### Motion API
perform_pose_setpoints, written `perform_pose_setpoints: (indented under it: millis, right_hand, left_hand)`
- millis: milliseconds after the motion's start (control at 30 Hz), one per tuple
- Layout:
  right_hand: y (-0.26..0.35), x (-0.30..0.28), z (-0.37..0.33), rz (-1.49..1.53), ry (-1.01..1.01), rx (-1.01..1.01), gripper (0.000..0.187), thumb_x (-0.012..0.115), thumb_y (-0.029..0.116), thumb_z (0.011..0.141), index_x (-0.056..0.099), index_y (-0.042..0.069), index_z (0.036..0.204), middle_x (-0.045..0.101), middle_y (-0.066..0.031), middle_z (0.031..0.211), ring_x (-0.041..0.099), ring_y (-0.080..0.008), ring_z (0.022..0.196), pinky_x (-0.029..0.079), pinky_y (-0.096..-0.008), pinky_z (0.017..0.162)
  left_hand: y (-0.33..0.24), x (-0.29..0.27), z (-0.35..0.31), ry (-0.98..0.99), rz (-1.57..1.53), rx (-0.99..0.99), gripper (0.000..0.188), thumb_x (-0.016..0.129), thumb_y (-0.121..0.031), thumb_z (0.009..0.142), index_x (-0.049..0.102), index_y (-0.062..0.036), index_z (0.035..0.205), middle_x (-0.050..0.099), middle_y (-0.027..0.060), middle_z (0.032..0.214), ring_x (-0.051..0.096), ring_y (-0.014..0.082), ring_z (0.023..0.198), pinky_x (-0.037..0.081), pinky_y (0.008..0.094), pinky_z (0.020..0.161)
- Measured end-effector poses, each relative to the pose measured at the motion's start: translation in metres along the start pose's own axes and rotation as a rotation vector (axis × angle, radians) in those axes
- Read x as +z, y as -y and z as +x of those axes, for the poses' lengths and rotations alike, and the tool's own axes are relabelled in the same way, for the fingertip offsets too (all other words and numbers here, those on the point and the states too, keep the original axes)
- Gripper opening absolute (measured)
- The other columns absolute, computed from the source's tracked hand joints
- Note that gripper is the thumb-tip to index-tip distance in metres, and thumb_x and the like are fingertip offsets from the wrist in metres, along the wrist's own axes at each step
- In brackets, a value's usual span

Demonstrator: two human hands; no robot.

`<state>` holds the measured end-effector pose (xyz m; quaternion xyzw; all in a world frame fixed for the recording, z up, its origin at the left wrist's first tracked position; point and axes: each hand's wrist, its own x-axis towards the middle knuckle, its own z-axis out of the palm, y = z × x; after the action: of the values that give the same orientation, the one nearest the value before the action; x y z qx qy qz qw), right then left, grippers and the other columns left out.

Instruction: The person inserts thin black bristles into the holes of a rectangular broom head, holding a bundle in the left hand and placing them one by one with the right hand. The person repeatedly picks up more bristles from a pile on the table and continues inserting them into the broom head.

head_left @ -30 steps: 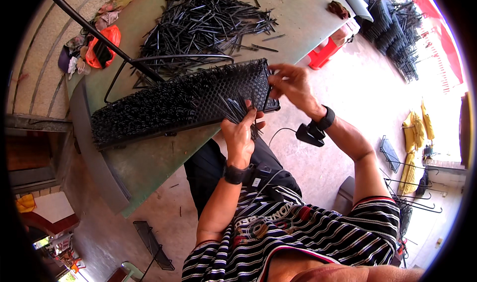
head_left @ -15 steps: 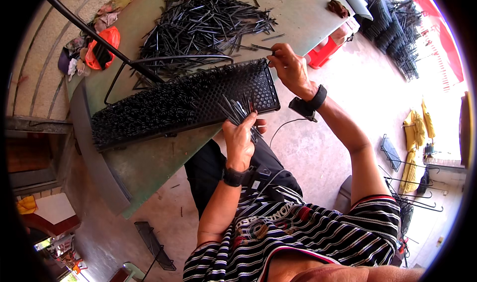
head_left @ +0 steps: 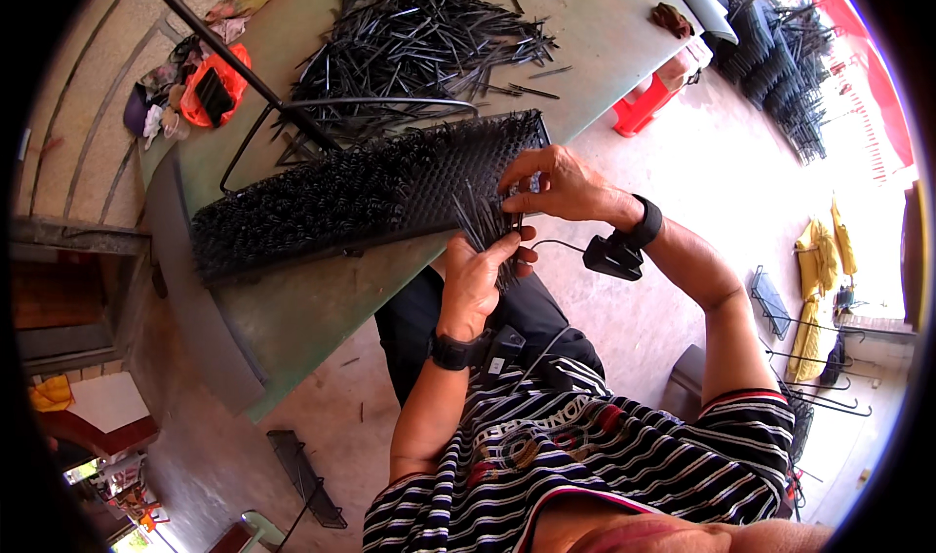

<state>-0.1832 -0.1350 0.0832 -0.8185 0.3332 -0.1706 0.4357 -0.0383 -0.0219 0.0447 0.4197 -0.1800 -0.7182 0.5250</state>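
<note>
My left hand (head_left: 472, 278) is closed round a bunch of thin black strips (head_left: 476, 214), which fan out above its fingers. The fingertips of my right hand (head_left: 565, 188) pinch at the edge of that bunch, just right of the left thumb; the exact strip between them is partly hidden. Behind both hands a long black perforated tray (head_left: 441, 186) lies slantwise on the table. Dense looped black tufts (head_left: 292, 207) cover its left and middle part, while bare holes show toward its right end. My right hand hides the tray's near right corner.
A heap of loose black strips (head_left: 409, 51) covers the far part of the green table (head_left: 604, 56). A black tubular frame (head_left: 222, 48) rises at the tray's far side. An orange bag (head_left: 234, 65) with a phone lies at the left; a red stool (head_left: 642, 106) stands beyond the table.
My right hand has come down from the tray's right end to the bunch in my left hand. The left hand keeps hold of the bunch. The view has shifted slightly.
</note>
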Motion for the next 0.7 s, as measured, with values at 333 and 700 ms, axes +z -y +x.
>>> perform_pose_setpoints:
  millis: [333,700]
  right_hand:
    - [0.012,0.036,0.002,0.047,0.069,0.154,0.016,0.065,0.011,0.078,0.066,-0.001,0.089,0.064,-0.0036,0.073,0.056,-0.0063,0.065,0.045,-0.0236,0.058]
    - [0.011,0.056,0.004,0.138,-0.238,0.178,0.013,0.063,0.011,0.085,0.063,-0.002,0.088,0.061,-0.0012,0.073,0.052,-0.0029,0.067,0.044,-0.0213,0.058]
  left_hand:
    - [0.007,-0.033,-0.020,-0.034,0.109,0.001,0.018,0.060,-0.004,0.083,0.060,0.0001,0.101,0.067,0.0109,0.084,0.064,0.0173,0.060,0.049,0.0256,0.049]
    - [0.002,-0.053,-0.030,0.019,0.093,-0.004,0.020,0.060,-0.004,0.083,0.059,-0.0009,0.103,0.066,0.0112,0.086,0.064,0.0179,0.063,0.050,0.0267,0.051]
